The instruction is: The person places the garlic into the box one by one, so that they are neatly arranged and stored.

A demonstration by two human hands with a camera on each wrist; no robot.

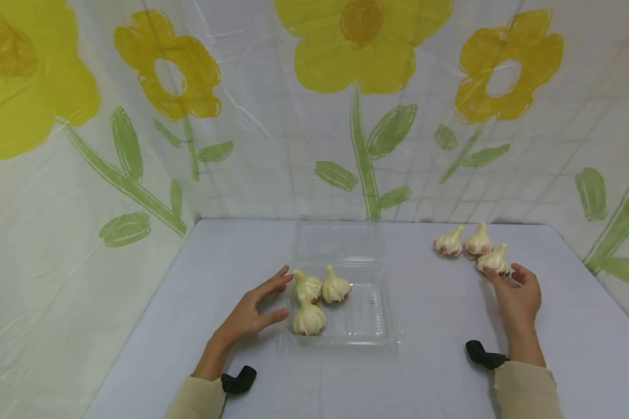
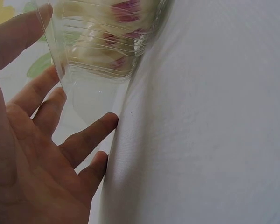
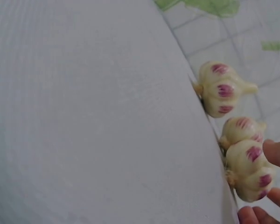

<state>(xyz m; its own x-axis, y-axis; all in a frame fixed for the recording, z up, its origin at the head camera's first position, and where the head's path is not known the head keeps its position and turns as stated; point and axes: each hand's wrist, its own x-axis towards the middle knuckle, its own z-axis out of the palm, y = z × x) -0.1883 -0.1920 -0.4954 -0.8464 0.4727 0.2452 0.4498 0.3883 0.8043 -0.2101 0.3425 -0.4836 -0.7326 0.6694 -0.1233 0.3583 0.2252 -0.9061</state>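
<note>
Clear plastic container (image 1: 356, 340) on bench (image 1: 424, 361), three garlic bulbs (image 1: 336, 286) inside; left hand (image 1: 251, 311) at side edge, fingers spread, released. Right hand (image 1: 519, 297) at right rear, fingers pinching front bulb (image 1: 495, 261) beside two loose bulbs (image 1: 449, 241).

In the left wrist view, the top edge cuts off the box (image 2: 86, 100), and its ribbed wall distorts the bulbs (image 2: 100, 44) inside too much to count. The left hand (image 2: 42, 149) runs past the left and bottom edges. In the right wrist view, most of the right hand (image 1: 519, 297) lies beyond the right edge; whether it pinches the near bulb (image 3: 248, 172) cannot be told. That bulb partly hides the middle bulb (image 3: 239, 131). In the head view, the bottom edge cuts off the sleeves (image 1: 526, 390).
</note>
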